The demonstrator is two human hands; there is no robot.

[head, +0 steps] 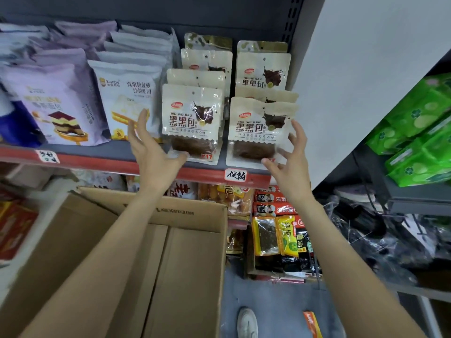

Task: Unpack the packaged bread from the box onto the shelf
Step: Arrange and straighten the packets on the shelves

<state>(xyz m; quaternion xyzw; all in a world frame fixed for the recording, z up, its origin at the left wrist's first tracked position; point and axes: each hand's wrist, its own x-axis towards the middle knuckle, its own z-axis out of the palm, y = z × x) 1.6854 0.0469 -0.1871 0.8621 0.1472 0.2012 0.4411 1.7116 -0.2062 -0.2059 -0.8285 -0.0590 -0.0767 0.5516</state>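
Bread packs stand in rows on the shelf. Left hand, fingers spread, touches the left front pack; right hand, also spread, steadies the right front pack. Judged light, soft, slippery film; best held by the edges. Box appears emptied.

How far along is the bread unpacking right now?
Nearly done, it seems. Done: two rows of cream chocolate-bread packs stand on the shelf, and the cardboard box below shows only bare bottom flaps where visible. In hand: nothing is gripped; the left hand and right hand, fingers spread, flank the front packs. Left: probably only straightening the rows; parts of the box are hidden by the arms.
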